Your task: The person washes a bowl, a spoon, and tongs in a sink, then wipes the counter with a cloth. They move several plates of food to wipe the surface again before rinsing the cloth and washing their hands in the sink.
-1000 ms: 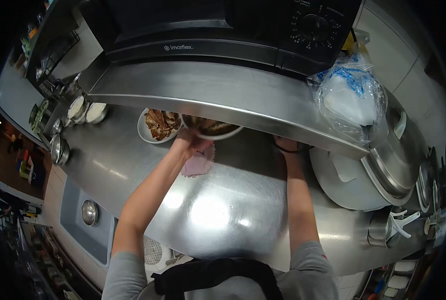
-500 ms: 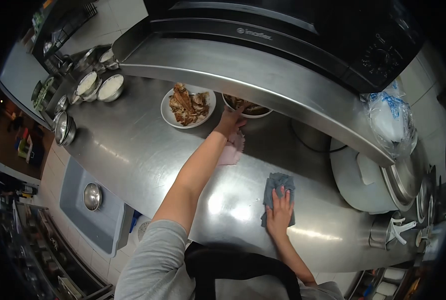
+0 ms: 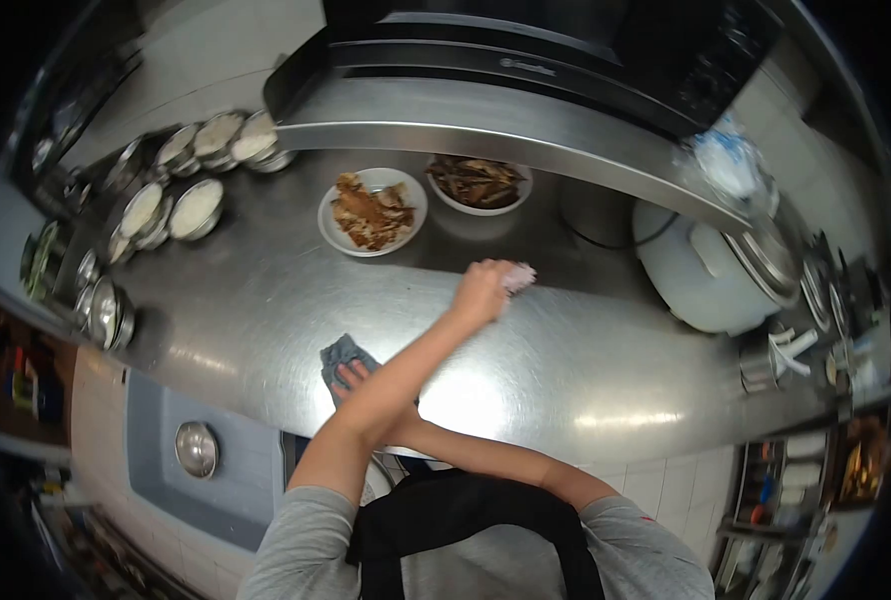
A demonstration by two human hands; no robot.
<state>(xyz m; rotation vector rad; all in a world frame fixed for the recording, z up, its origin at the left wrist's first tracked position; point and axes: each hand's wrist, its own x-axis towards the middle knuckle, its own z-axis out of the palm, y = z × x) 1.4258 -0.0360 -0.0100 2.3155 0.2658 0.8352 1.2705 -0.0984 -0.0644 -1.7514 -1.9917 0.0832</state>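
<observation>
My left hand (image 3: 480, 293) is closed around a bunched pink cloth (image 3: 518, 278), over the middle of the steel counter (image 3: 566, 350). Below my left forearm, my right hand (image 3: 352, 377) presses on a crumpled grey cloth (image 3: 341, 350) lying on the counter, its fingers over the cloth. My arms cross, the left above the right, so most of the right hand is hidden. Behind them stand a white bowl (image 3: 331, 232) of browned fish pieces and a second white bowl (image 3: 486, 210) of dark fried fish, partly under the shelf.
A steel shelf (image 3: 416, 105) carrying a black oven (image 3: 526, 40) overhangs the counter's back. Several metal bowls of white rice (image 3: 198, 207) stand at left. A large pale pot (image 3: 686, 280) is at right. A grey tub (image 3: 156, 420) with a metal bowl (image 3: 197, 449) sits below left.
My left hand has drawn back from the dark fish bowl and now grasps the pink cloth. My right hand has slid the grey cloth leftward beneath my left arm. The view has shifted.
</observation>
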